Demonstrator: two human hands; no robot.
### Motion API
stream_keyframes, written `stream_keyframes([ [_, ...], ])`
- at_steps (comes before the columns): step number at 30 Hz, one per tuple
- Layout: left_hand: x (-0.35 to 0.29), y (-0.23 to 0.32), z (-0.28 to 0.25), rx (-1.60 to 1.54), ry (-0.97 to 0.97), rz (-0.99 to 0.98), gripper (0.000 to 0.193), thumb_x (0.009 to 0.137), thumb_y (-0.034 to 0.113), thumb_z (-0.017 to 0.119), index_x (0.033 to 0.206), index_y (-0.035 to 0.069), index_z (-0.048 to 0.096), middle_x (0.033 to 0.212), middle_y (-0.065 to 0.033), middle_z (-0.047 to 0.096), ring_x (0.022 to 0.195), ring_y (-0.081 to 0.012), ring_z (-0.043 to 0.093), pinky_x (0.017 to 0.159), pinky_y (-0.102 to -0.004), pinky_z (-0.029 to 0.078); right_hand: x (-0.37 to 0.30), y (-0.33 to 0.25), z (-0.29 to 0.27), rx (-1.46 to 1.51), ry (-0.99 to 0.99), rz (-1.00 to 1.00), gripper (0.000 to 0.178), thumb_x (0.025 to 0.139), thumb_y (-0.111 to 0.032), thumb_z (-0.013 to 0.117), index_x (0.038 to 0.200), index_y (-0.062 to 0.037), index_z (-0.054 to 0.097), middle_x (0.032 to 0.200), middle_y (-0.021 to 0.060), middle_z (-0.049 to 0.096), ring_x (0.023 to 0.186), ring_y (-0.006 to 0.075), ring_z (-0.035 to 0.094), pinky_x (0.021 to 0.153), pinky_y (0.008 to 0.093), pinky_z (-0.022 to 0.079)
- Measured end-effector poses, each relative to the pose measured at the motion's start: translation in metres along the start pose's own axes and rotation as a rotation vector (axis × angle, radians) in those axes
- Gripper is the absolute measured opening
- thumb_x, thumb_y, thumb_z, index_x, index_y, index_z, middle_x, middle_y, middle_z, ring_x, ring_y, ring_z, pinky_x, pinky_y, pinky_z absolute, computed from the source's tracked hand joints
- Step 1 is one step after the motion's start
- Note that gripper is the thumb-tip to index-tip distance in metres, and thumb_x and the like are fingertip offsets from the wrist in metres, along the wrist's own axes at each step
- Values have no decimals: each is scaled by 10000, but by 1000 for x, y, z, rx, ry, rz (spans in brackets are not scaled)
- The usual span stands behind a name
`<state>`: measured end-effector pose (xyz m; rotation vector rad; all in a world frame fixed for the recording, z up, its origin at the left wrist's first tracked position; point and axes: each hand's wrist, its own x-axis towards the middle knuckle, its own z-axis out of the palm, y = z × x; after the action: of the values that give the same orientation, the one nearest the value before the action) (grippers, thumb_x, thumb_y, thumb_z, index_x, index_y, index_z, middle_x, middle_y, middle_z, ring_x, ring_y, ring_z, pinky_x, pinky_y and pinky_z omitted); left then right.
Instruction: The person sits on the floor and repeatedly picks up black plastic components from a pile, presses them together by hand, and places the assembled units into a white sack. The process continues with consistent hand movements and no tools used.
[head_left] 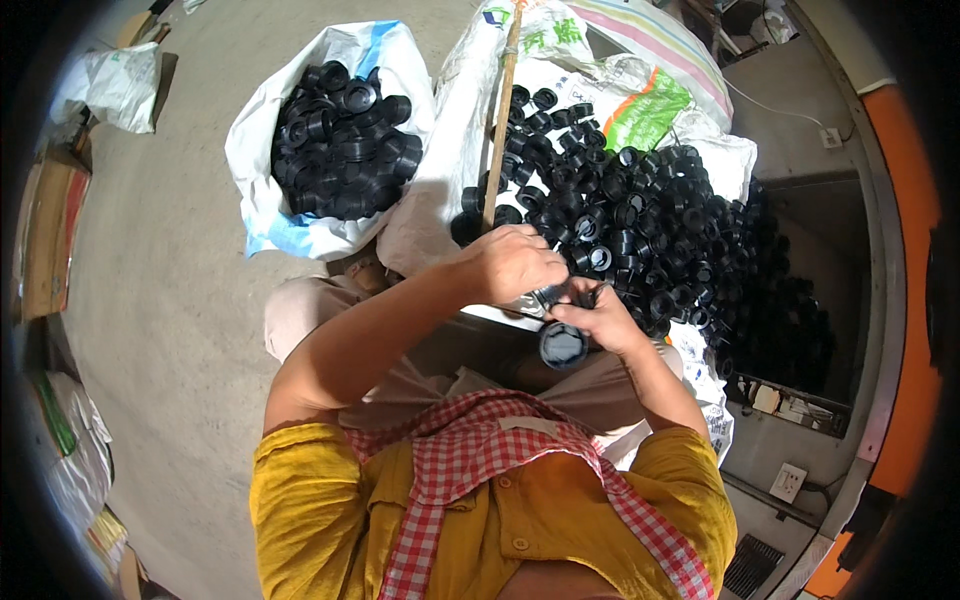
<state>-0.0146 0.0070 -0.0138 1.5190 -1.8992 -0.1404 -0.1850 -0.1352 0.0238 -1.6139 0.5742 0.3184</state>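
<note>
In front of my lap, my right hand (pixel 601 316) is closed on a round black plastic cap (pixel 563 346), its greyish round face turned up. More black plastic shows between those fingers, but its shape is partly hidden. Close beside it, my left hand (pixel 515 264) is curled into a fist, knuckles up. Something small and shiny shows below the fist, where the two hands nearly meet; I cannot tell what it is. Just beyond my hands spreads a large heap of black plastic caps (pixel 640 215) on white sacking (pixel 735 165).
An open white sack (pixel 250 150) filled with similar black parts (pixel 345 150) stands at the far left. A wooden stick (pixel 500 120) rises beside the heap. Cardboard (pixel 50 235) lies along the left edge; a wall socket (pixel 788 483) is at the right.
</note>
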Motion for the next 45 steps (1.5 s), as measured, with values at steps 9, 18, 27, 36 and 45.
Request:
stream_keyframes([
  [9,8,-7,-52,-1127,584,-598,306,926,250,582,1139,31,601,1073,-85,645,959,-164,617,804,-307,507,2,28,-5,803,-97,-362,276,756,-195,753,929,-50,594,839,80,636,797,215,617,744,327,504],
  [18,14,-16,-16,-1413,420,-590,357,901,129,585,1219,-25,534,1081,-79,613,990,-138,576,906,-287,453,96,-3,20,534,664,-486,102,874,-94,655,930,-9,652,929,55,662,814,114,595,778,259,483],
  [27,1,-16,14,130,377,-224,248,757,37,540,998,-19,541,764,-105,495,753,-287,513,709,-380,400,149,16,30,313,774,-390,173,826,20,621,990,-3,671,862,33,661,776,96,597,736,233,484],
  [36,-9,-47,-69,688,368,-594,148,691,-22,594,800,71,559,766,-92,579,737,-261,580,666,-367,473,160,72,-21,-622,845,-203,195,821,-200,683,964,-68,689,867,132,702,789,256,680,722,348,525],
  [45,-10,-54,-53,176,92,-834,664,694,325,800,1231,16,560,1058,-225,637,923,-352,629,853,-422,504,135,144,10,-1127,340,29,293,794,-327,687,1003,-122,685,884,152,673,858,339,644,758,423,508],
])
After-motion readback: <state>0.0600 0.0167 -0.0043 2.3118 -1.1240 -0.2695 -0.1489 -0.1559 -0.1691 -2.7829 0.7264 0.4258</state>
